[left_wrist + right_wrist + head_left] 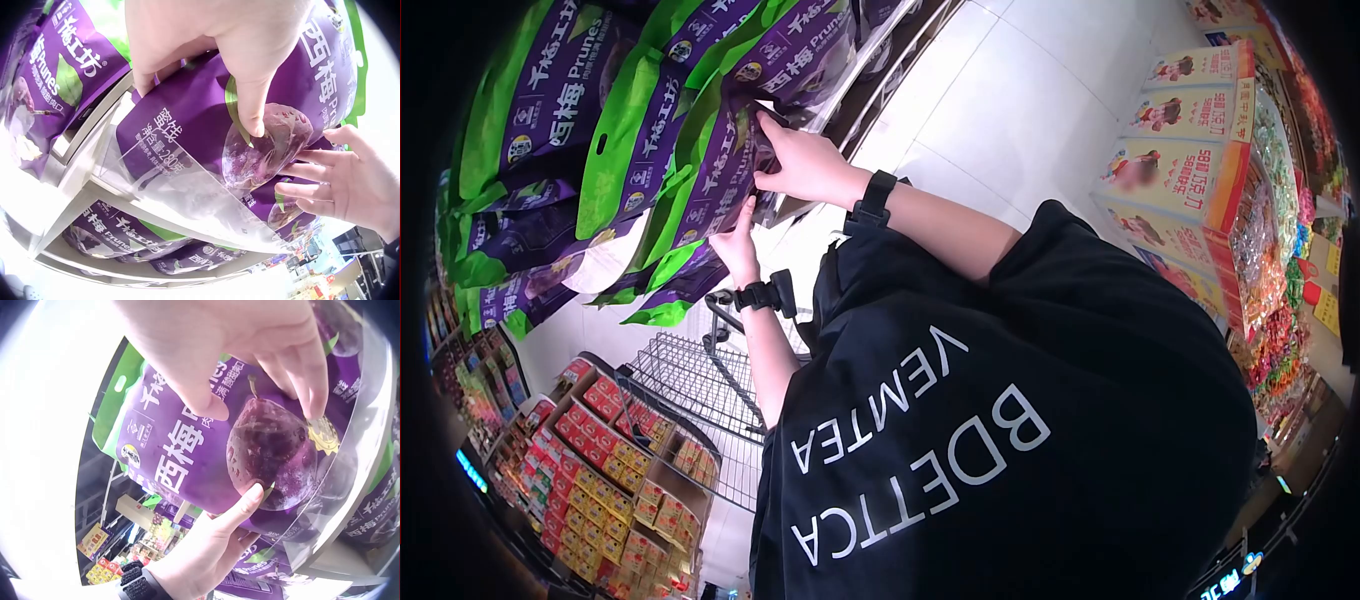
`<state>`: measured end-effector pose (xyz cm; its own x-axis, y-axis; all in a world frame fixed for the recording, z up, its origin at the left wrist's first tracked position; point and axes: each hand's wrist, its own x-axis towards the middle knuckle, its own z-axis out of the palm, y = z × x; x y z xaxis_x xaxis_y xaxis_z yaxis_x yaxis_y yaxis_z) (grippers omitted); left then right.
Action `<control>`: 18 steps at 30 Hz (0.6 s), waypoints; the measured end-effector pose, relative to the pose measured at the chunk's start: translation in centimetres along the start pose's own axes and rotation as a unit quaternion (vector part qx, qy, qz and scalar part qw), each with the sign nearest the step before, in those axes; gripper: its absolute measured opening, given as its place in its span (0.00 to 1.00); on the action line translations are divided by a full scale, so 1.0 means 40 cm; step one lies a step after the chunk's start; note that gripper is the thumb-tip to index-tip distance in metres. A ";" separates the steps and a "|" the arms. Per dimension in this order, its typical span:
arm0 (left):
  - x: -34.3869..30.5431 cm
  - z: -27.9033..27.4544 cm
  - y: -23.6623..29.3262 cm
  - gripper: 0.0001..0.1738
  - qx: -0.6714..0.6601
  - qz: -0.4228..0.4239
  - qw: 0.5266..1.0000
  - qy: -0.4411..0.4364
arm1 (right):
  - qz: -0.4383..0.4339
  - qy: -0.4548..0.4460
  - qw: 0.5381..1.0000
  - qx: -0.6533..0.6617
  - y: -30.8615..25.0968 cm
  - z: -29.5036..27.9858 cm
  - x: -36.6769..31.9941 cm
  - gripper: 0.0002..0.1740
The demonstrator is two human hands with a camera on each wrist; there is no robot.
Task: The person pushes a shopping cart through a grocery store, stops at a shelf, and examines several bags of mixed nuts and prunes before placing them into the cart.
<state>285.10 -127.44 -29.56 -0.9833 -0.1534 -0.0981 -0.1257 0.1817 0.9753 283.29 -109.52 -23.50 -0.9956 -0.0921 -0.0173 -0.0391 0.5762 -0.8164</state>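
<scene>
A purple bag of prunes (pixel 718 165) with a green top leans at the front of a hanging or stacked group of the same bags. My left hand (pixel 738 248) grips its lower edge, the thumb (pixel 251 112) pressed on the printed prune and the fingers going behind the bag. Across the bag's front lies my right hand (pixel 250 337), thumb and fingers spread fairly straight, fingertips right at the printing near a gold seal (pixel 324 434). In the left wrist view the right hand (pixel 350 178) reaches in from the side, fingers extended along the bag.
A clear plastic guard (pixel 181 203) edges the white shelf, with more prune bags (pixel 103 234) on the tier below. Behind stands a wire shopping cart (pixel 690 375), near stacked red and yellow boxes (pixel 595 480). Printed display boxes (pixel 1180 150) with wrapped candy line the other side of the tiled floor (pixel 1000 110).
</scene>
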 end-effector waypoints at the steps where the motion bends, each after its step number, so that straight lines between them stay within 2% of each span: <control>1: 0.000 0.000 -0.002 0.14 -0.007 0.001 1.000 -0.002 | -0.001 0.004 1.000 -0.001 0.000 0.001 -0.001 0.46; 18: 0.005 -0.009 -0.018 0.16 0.003 -0.004 1.000 -0.015 | 0.000 0.006 1.000 -0.006 -0.006 -0.002 -0.001 0.47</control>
<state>285.05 -127.94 -30.20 -0.9857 -0.1259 -0.1117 -0.1341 0.1859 0.9734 283.35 -109.60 -23.27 -0.9965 -0.0832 -0.0108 -0.0401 0.5852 -0.8099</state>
